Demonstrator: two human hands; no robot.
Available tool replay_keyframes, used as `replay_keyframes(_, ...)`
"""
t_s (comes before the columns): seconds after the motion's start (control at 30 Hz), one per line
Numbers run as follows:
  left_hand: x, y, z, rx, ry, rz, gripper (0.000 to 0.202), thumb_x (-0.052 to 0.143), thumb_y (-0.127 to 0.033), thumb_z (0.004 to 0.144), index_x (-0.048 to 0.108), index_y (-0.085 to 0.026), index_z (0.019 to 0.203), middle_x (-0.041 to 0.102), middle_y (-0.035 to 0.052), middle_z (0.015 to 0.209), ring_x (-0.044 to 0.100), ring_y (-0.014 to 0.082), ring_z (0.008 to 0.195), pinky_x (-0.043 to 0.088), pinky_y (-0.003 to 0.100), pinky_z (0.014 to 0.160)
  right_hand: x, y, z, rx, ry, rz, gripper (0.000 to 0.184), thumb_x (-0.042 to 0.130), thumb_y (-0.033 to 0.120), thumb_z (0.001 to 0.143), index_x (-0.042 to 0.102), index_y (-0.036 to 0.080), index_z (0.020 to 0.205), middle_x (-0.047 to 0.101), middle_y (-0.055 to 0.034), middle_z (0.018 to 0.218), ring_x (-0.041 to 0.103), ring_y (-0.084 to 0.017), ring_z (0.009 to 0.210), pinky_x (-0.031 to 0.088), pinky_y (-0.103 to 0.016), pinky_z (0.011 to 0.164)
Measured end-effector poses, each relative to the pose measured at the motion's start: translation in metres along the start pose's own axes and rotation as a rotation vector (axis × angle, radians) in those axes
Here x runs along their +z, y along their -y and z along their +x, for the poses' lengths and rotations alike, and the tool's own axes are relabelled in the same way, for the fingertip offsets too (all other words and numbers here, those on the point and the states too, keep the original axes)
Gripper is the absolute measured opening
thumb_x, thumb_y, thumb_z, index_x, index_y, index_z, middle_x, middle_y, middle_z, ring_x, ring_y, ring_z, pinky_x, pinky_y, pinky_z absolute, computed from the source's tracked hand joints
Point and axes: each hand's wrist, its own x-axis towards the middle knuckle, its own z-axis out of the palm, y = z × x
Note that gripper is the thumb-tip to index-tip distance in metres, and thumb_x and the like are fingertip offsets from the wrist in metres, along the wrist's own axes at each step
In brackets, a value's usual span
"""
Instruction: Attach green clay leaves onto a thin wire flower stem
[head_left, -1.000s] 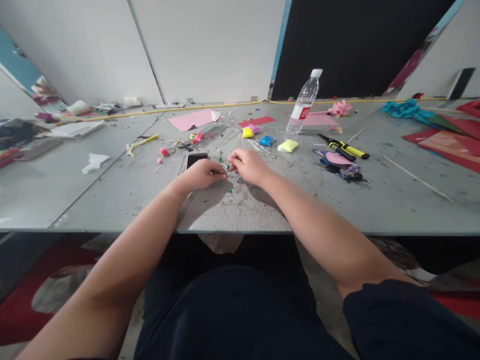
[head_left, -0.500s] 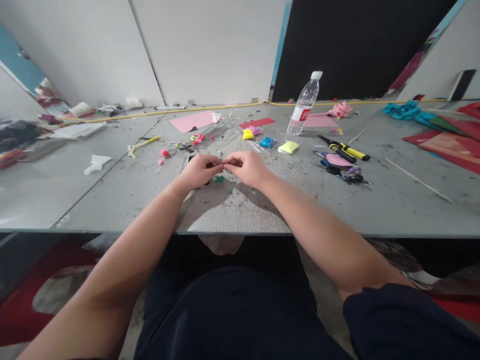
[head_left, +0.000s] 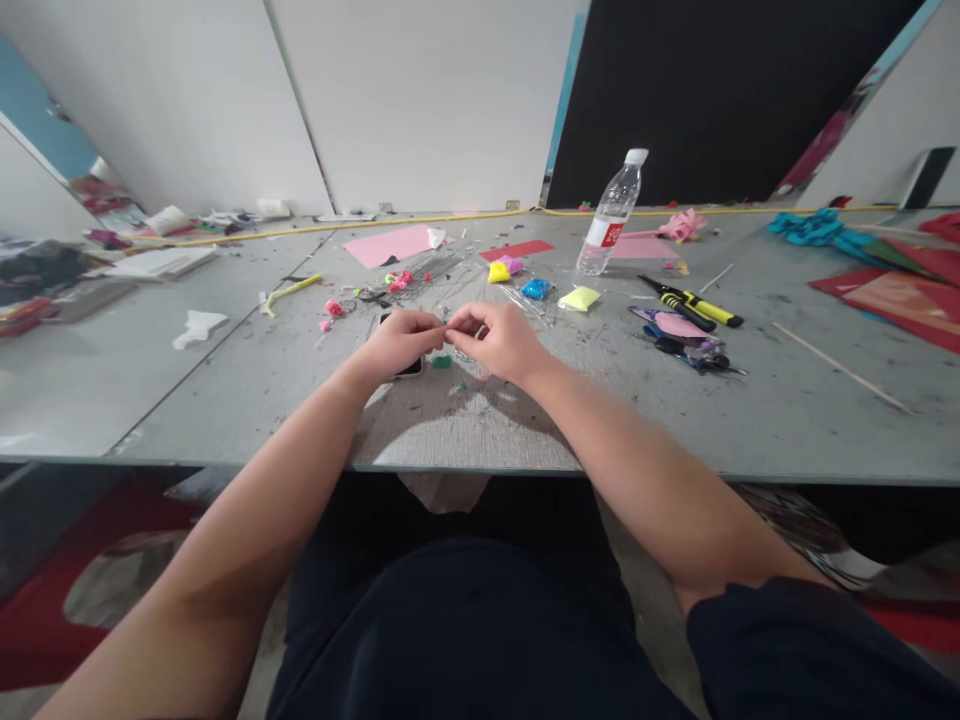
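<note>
My left hand [head_left: 405, 342] and my right hand [head_left: 496, 338] meet fingertip to fingertip just above the table [head_left: 465, 435]. Both are closed in a pinch; whatever sits between the fingers is too small to make out. Under my left hand lies a dark phone [head_left: 409, 368], mostly covered. A small green piece [head_left: 441, 362] is on the table below the fingertips, with a smaller green bit [head_left: 462, 387] nearer to me. Thin wires lie behind my hands, close to the yellow packet [head_left: 498, 272], the blue packet [head_left: 536, 288] and the pale yellow packet [head_left: 579, 299].
A plastic bottle [head_left: 609, 215] stands behind the packets. To the right are yellow-black pliers [head_left: 694, 305], a thin stick [head_left: 840, 367] and red sheets [head_left: 900, 300]. Small pink flowers [head_left: 334, 308], a yellow strip [head_left: 294, 293] and white scrap [head_left: 199, 328] lie on the left.
The hands stay pinched together in nearly the same place, with small finger shifts. The whole view has moved slightly.
</note>
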Motion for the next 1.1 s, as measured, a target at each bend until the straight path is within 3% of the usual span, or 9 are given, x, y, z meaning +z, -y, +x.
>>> replay_keyframes(0.33,-0.0013,-0.0071,-0.0038,0.010,0.012,-0.044,0.027,0.061,-0.033,0.077,0.054,-0.020,0.055,0.047,-0.0021,0.055,0.038,0.0108,0.053,0.029,0.029,0.054,-0.0018,0.0002,0.0003,-0.010,-0.014,0.027,0.007,0.069,0.025,0.086,0.073,0.020,0.086,0.076,-0.0048,0.084,0.065,-0.017,0.074,0.054,-0.031,0.068)
replay_keyframes(1.1,-0.0033,-0.0025,-0.0029,0.016,0.041,-0.076,0.016,0.061,-0.029,0.072,0.066,-0.019,0.061,0.050,-0.0006,0.056,0.043,0.0124,0.056,0.032,0.029,0.055,-0.0017,-0.0012,0.0000,0.031,0.008,0.139,0.010,0.065,0.026,0.083,0.073,0.020,0.082,0.072,-0.0026,0.077,0.062,-0.016,0.074,0.050,-0.029,0.066)
